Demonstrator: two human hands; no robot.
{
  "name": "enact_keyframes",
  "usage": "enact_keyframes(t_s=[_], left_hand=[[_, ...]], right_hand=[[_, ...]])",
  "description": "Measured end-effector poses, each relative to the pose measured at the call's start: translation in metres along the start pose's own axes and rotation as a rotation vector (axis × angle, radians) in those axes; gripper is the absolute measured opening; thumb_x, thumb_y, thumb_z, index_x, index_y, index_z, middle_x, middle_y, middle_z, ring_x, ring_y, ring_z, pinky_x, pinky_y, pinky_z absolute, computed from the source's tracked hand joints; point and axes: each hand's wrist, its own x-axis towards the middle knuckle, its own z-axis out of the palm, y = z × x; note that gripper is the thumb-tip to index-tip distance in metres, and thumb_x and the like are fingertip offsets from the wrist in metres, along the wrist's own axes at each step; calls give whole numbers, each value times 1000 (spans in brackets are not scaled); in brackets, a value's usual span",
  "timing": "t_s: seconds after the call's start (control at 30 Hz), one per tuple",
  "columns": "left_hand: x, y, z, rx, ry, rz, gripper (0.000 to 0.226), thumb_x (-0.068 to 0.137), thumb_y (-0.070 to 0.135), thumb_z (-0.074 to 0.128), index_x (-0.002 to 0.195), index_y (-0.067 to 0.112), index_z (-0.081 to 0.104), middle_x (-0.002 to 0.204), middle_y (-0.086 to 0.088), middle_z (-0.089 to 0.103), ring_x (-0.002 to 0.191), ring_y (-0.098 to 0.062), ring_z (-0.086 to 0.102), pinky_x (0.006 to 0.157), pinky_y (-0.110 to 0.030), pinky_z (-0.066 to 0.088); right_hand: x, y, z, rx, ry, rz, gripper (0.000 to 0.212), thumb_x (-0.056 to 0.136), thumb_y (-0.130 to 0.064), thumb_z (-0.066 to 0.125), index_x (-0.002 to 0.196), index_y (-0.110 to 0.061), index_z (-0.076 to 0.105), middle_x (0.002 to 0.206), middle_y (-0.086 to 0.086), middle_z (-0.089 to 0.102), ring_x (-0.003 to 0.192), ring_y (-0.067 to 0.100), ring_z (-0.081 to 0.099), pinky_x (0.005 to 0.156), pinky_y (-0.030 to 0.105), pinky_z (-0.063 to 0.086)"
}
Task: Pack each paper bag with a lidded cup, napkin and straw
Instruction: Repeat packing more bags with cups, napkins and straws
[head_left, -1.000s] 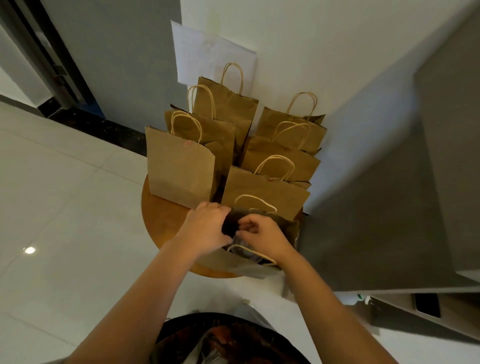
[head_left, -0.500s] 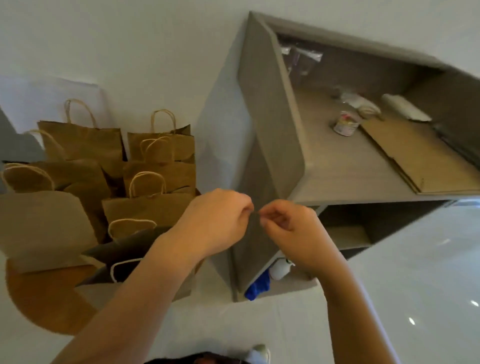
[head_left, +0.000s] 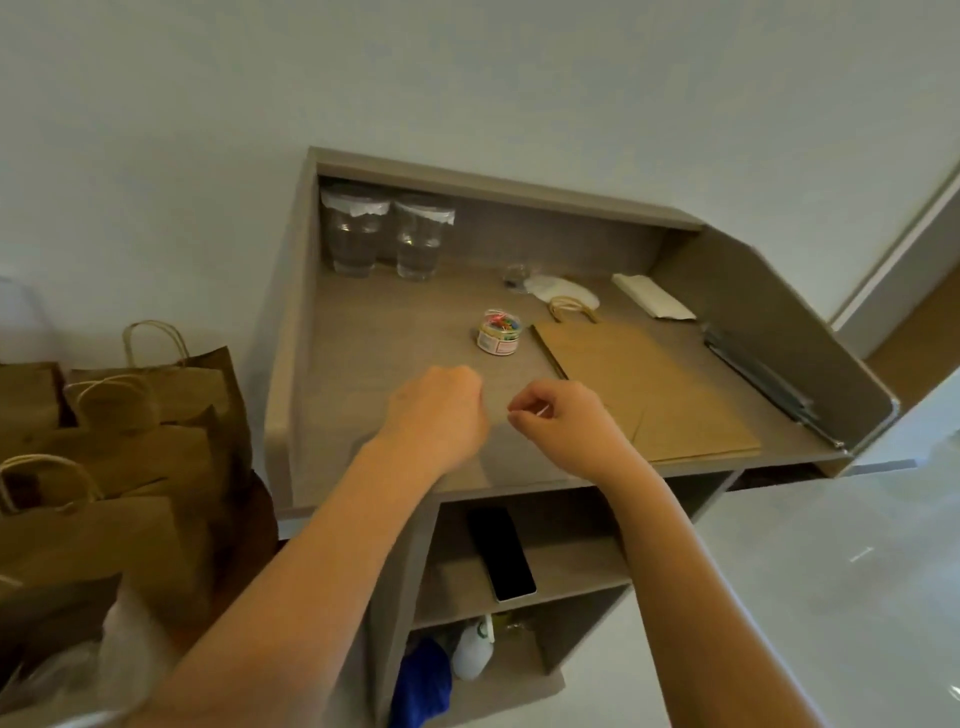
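Over the desk (head_left: 363, 364), left hand (head_left: 441, 410) and right hand (head_left: 563, 423) are hovering curled, gripping nothing visible, near the flat bag (head_left: 639, 384); cups (head_left: 384, 234) are standing behind.

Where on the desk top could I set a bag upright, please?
Bare wood lies left of the clip tub, in front of the two cups, reaching the near edge. The right half is crowded: flat bag, napkins, straws.

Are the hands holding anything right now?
Nothing that shows. The left hand and right hand are curled above the desk, but something tiny pinched cannot be ruled out.
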Motion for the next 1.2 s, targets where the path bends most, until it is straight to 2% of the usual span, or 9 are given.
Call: enact_keyframes(t_s=[0.17, 0.3, 0.4, 0.53, 0.67, 0.87, 1.03, 1.2], left_hand=[[45, 7, 18, -11, -26, -105, 24, 91, 22, 48, 106, 14, 65, 108, -12, 64, 99, -34, 60, 80, -38, 49], [72, 3, 25, 5, -19, -130, 25, 92, 23, 48, 108, 14, 64, 112, -13, 63, 103, -35, 58, 82, -37, 47], [97, -1, 24, -10, 11, -126, 27, 92, 24, 46, 111, 15, 63, 115, -13, 63, 106, -34, 58, 85, -38, 47], [128, -6, 27, -44, 47, -110, 28, 92, 21, 48, 116, 15, 59, 116, -11, 62, 108, -33, 57, 84, -37, 46], [150, -12, 36, -77, 35, -95, 26, 90, 19, 49, 114, 16, 60, 113, -12, 63, 106, -34, 57, 82, -37, 47], [174, -15, 39, -97, 42, -79, 30, 90, 21, 54, 119, 16, 58, 118, -12, 62, 109, -33, 57, 87, -40, 49], [179, -13, 45, -111, 64, -74, 37, 88, 21, 56, 125, 16, 53, 123, -11, 58, 111, -31, 55, 88, -40, 49], [177, -11, 48, -114, 70, -64, 40, 88, 25, 58, 127, 19, 51, 124, -9, 55, 111, -30, 55, 83, -37, 45]], right_hand=[[58, 27, -11, -49, 189, -30, 16, 92, -18, 54, 102, -14, 66, 98, -1, 61, 89, 12, 54, 74, 24, 41], [111, 35, -13, -123, 304, -45, 22, 92, -16, 52, 108, -11, 66, 111, 10, 55, 96, 24, 55, 77, 29, 41], [146, 38, -13, -174, 289, -64, 26, 93, -11, 50, 114, -9, 65, 117, 12, 49, 106, 26, 51, 87, 31, 40], [183, 44, -9, -266, 258, -85, 28, 93, -6, 49, 115, -10, 65, 120, 13, 47, 114, 27, 46, 91, 30, 38], [206, 49, -11, -324, 130, -153, 33, 90, -1, 49, 116, -11, 66, 123, 12, 47, 118, 26, 42, 95, 32, 37], [218, 49, -22, -324, 36, -253, 27, 87, -4, 59, 111, -11, 69, 124, 10, 48, 118, 22, 44, 98, 30, 38], [220, 54, -23, -344, 21, -283, 21, 87, -9, 62, 106, -12, 71, 124, 6, 50, 116, 19, 46, 96, 26, 38], [218, 57, -23, -367, 34, -291, 16, 89, -12, 60, 101, -9, 69, 115, 8, 53, 109, 21, 50, 94, 30, 40]])
